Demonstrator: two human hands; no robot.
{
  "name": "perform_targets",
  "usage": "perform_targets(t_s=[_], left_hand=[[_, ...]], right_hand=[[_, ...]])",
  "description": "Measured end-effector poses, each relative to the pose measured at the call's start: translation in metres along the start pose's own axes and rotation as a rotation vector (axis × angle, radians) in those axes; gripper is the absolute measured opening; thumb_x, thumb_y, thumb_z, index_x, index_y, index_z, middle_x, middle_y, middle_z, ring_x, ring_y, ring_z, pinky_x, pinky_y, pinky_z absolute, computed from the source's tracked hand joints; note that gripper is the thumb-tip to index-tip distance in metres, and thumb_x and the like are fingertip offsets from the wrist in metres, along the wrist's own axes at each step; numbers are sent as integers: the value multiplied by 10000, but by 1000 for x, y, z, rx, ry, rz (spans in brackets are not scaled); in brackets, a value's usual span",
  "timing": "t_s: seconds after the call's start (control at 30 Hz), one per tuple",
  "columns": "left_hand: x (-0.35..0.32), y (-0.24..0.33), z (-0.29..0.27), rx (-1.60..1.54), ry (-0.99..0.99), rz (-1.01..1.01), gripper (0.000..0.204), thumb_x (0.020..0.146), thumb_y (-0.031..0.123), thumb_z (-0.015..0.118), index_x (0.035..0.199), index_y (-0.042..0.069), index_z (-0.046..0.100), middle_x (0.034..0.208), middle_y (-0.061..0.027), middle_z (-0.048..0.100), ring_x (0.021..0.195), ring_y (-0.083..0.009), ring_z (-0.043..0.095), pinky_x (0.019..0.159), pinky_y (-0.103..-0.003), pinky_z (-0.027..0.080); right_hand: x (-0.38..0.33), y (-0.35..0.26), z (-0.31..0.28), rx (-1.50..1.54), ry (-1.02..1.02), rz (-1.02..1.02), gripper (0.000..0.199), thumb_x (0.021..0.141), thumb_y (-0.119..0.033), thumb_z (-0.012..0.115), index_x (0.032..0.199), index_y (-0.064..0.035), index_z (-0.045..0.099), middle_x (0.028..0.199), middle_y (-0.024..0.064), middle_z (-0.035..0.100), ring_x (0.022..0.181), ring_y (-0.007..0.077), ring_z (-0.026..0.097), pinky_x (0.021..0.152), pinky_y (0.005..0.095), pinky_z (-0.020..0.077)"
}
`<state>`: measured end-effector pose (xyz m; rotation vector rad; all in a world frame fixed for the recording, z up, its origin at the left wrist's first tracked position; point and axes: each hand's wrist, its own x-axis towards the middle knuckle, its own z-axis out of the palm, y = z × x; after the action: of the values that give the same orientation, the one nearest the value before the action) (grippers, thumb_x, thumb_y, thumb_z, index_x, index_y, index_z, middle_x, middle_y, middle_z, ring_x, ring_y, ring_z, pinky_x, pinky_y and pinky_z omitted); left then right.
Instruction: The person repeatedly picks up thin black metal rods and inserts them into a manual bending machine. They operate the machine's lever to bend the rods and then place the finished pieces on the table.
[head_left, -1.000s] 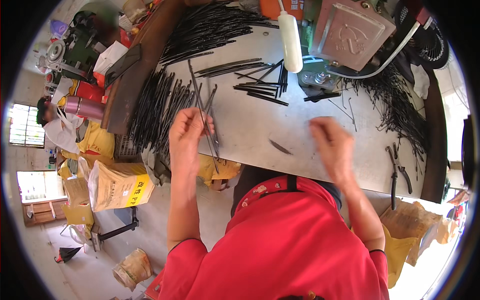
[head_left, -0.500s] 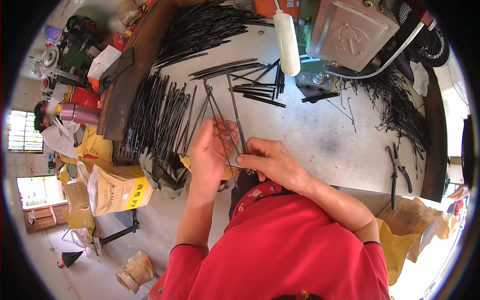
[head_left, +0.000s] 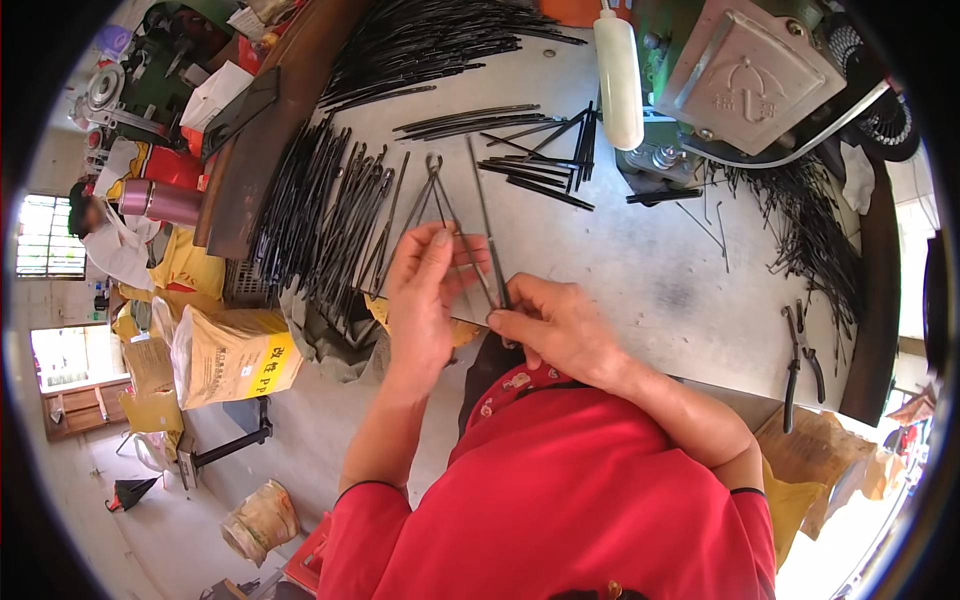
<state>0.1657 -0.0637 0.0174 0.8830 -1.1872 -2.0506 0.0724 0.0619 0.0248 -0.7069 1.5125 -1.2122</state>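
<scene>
The left hand [head_left: 425, 300] was closed around a fan of thin black rods [head_left: 440, 205], joined at a small ring at their far end and splaying back toward the person above the near edge of the table [head_left: 660, 270]. The right hand [head_left: 550, 325] pinched the near end of one rod [head_left: 490, 255] between thumb and fingertips, just beside the left hand. A heap of loose black rods [head_left: 320, 215] lay to the left, a smaller pile [head_left: 530, 160] further back, and pliers [head_left: 800, 350] sat well off to the right.

To do this step well, it seemed best to keep the left grip firm so the fan could not twist, steer the single rod by its tip only, and line it up alongside its neighbours without bending it.
</scene>
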Motion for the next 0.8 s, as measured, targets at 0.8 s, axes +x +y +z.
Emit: perform_targets(t_s=[0.8], left_hand=[[33,6,-61,1525,198,803,203,730,143,718,902,65,643,885,-86,563,844,-292,532,725,-388,445]], right_hand=[[-8,9,-10,-138,-33,50,257,899,-175,528,1053,15,608,752,138,652,643,197,650,610,308,513]])
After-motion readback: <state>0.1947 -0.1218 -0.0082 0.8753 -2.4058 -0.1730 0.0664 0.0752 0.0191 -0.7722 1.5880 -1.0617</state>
